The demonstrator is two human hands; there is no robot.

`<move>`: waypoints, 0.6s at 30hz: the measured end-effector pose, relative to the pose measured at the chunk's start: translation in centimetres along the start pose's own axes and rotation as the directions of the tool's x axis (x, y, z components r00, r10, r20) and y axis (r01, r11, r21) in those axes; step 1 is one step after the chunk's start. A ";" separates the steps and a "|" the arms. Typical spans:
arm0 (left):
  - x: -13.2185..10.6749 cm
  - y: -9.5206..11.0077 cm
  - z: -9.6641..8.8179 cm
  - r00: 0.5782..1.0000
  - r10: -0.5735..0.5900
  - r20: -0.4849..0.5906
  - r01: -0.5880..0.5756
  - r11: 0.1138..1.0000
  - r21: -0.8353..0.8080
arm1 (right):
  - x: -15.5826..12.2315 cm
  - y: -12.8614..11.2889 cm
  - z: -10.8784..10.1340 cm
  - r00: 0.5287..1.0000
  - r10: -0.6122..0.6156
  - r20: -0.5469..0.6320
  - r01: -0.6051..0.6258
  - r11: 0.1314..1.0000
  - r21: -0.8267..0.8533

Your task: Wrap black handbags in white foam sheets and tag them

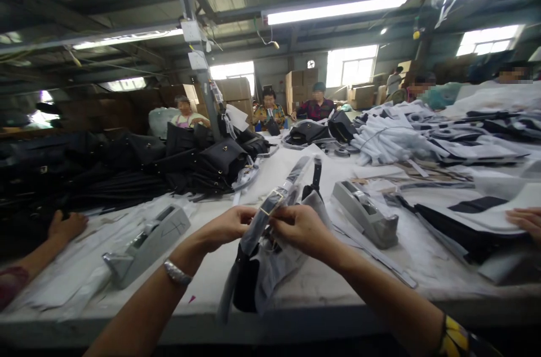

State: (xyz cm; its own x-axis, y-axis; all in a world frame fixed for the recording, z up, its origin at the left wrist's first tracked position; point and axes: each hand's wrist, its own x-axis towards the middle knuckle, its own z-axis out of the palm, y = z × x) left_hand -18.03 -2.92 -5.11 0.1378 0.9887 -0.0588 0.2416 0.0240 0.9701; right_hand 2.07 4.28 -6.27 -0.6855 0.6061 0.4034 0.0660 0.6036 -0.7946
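Before me, at the table's front edge, is a dark strap with a rectangular gold-coloured buckle and clear plastic film around it. My left hand grips the strap from the left, just below the buckle. From the right, my right hand pinches at the buckle's side; its fingertips are partly hidden. Beneath the hands hangs a black piece with pale wrapping against it. Another short black strap end stands up behind my right hand.
Grey tape dispensers stand on both sides, one at left and one at right. Black bags are piled at left, white-wrapped strips at right. Co-workers' hands rest at far left and far right. More people sit across the table.
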 end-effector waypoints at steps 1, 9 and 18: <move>0.2 -0.1 0.0 1.000 0.000 0.017 0.000 1.000 -0.024 | 0.2 -0.1 0.2 1.000 -0.005 -0.003 0.005 1.000 0.000; -3.1 -2.9 -1.4 0.976 -0.001 -0.216 -0.065 0.952 -0.300 | -2.1 1.7 -0.2 0.998 -0.055 0.032 0.060 0.980 -0.190; -7.4 -4.3 1.1 0.917 0.092 -0.389 -0.309 0.780 -0.544 | -6.7 4.9 -0.9 0.956 -0.168 -0.239 0.107 0.963 -0.248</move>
State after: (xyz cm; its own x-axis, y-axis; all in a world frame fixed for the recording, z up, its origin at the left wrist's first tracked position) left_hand -19.00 -10.46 -9.07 -0.2248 0.9662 0.1265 -0.3768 -0.2059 0.9031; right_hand 7.64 3.66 -12.40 -0.4933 0.6024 0.6275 0.1698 0.7742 -0.6098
